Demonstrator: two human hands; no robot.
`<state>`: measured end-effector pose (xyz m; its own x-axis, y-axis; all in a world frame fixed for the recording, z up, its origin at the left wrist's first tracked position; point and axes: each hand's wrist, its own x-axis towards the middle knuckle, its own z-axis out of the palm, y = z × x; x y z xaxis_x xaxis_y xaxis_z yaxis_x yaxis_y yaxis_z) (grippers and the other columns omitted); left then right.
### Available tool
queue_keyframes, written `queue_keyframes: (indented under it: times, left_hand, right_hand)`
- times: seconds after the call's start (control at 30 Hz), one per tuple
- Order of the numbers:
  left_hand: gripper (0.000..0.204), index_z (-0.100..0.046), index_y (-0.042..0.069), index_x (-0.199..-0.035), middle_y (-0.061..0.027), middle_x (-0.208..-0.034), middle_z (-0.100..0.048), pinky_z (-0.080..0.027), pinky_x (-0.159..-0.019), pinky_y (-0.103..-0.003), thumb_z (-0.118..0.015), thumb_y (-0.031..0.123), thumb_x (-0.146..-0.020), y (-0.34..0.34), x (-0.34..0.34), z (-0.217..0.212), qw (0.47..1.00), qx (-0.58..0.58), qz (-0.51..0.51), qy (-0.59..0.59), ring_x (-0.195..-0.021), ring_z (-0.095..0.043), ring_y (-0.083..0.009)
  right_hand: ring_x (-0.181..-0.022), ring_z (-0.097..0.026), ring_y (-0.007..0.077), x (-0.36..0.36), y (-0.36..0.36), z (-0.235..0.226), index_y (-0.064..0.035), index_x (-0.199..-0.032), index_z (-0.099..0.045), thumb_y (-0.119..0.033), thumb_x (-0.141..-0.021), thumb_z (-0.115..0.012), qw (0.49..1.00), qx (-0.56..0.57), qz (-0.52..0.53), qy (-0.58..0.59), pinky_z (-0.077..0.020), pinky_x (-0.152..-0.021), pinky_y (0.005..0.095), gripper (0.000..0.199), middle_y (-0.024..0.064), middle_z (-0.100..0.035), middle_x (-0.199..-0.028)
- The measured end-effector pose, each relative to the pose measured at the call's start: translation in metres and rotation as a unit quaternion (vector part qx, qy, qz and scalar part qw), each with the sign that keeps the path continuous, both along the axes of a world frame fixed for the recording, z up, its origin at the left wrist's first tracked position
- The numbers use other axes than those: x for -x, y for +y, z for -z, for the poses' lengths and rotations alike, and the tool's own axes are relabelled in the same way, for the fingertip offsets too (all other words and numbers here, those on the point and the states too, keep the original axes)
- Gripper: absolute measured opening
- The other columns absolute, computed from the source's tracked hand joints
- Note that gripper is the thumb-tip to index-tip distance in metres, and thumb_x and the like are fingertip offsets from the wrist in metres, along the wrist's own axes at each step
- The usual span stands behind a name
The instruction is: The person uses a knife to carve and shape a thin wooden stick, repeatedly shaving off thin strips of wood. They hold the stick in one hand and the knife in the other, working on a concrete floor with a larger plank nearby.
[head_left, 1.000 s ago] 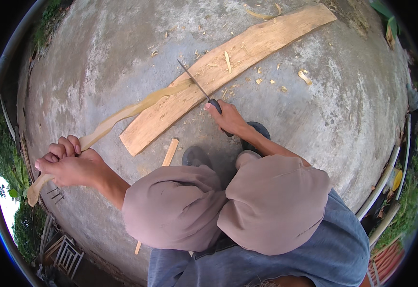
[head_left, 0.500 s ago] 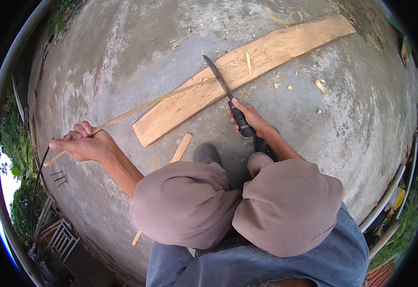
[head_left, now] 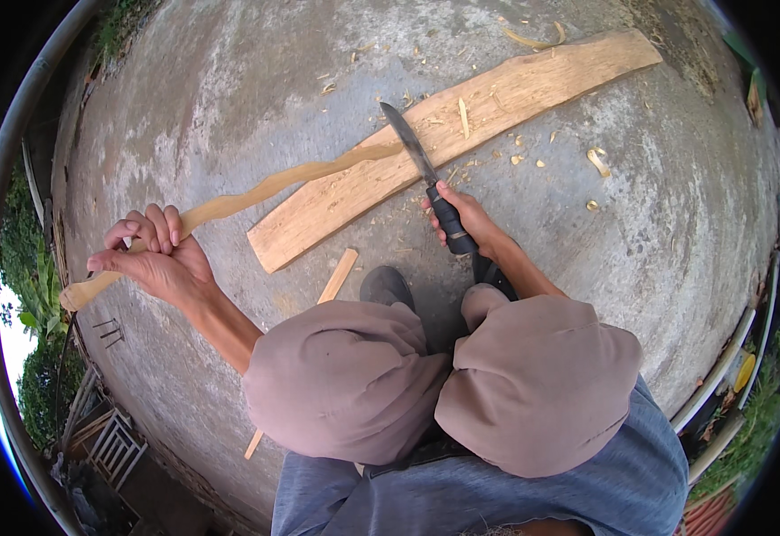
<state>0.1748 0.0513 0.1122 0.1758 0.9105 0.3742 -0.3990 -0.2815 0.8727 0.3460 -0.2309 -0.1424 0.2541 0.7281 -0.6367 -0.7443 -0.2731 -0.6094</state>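
Note:
My left hand point(head_left: 168, 261), out at the left, grips a long wavy wooden strip point(head_left: 269, 185) near its rounded end. The strip slants up to the right, and its far end lies over a thick wooden plank point(head_left: 327, 214) on the ground. My right hand point(head_left: 467, 220) is closed round the black handle of a knife point(head_left: 414, 148). The dark blade points up and left across the plank, close to the far end of the strip. Whether blade and strip touch, I cannot tell.
Wood shavings point(head_left: 598, 161) lie scattered on and around the plank, over the concrete floor point(head_left: 676, 223). A thin wood piece point(head_left: 339, 275) lies beside my left shoe point(head_left: 386, 284), partly under my leg. A metal pipe point(head_left: 1, 161) curves along the left edge.
My left hand has turned the strip, so its wide wavy face shows instead of its narrow edge. The left fingers have shifted slightly. The knife and right hand have barely moved.

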Motion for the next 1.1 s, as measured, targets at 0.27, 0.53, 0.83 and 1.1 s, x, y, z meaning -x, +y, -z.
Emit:
queue_keyframes:
  times: [0.27,0.53,0.83,1.1]
  left_hand:
    - [0.046,-0.035,0.015,-0.079,0.0013,-0.059,-0.027,-0.02,-0.046,-0.028,-0.045,0.046,-0.111,-0.046,-0.033,-0.01,0.987,-0.023,-0.157,0.007,-0.051,-0.024,-0.011]
    - [0.049,-0.029,0.017,-0.076,0.0019,-0.057,-0.022,-0.016,-0.046,-0.028,-0.042,0.049,-0.111,-0.054,-0.038,-0.014,0.987,-0.023,-0.158,0.017,-0.05,-0.02,-0.0107]
    - [0.053,-0.024,0.017,-0.074,0.002,-0.057,-0.022,-0.019,-0.045,-0.028,-0.046,0.048,-0.111,-0.05,-0.035,-0.012,0.98,-0.033,-0.197,0.027,-0.05,-0.024,-0.0114]
    - [0.046,-0.028,0.015,-0.078,0.0003,-0.061,-0.029,-0.025,-0.045,-0.03,-0.045,0.04,-0.113,-0.045,-0.034,-0.007,0.971,-0.027,-0.231,0.047,-0.052,-0.03,-0.0119]
  right_hand:
    - [-0.055,-0.062,0.0168,0.035,0.026,-0.011,0.0013,-0.1,-0.059,-0.055,-0.105,-0.053,0.978,0.048,0.012,-0.204,-0.0516,-0.051,0.0331,0.057,0.0068,-0.06,-0.074]
    - [-0.067,-0.069,0.0314,0.039,0.042,-0.074,0.0043,-0.101,-0.061,-0.045,-0.103,-0.061,0.869,-0.101,-0.081,-0.477,-0.0517,-0.066,0.0449,0.049,0.0211,-0.063,-0.072]
    - [-0.064,-0.069,0.0283,0.024,0.028,-0.044,0.0054,-0.103,-0.064,-0.045,-0.104,-0.061,0.937,0.064,-0.063,-0.339,-0.053,-0.061,0.0425,0.05,0.0172,-0.065,-0.069]
    - [-0.066,-0.07,0.0293,0.023,0.036,-0.015,0.0052,-0.101,-0.065,-0.046,-0.103,-0.061,0.963,0.091,-0.012,-0.255,-0.0539,-0.064,0.0442,0.052,0.0184,-0.064,-0.068]
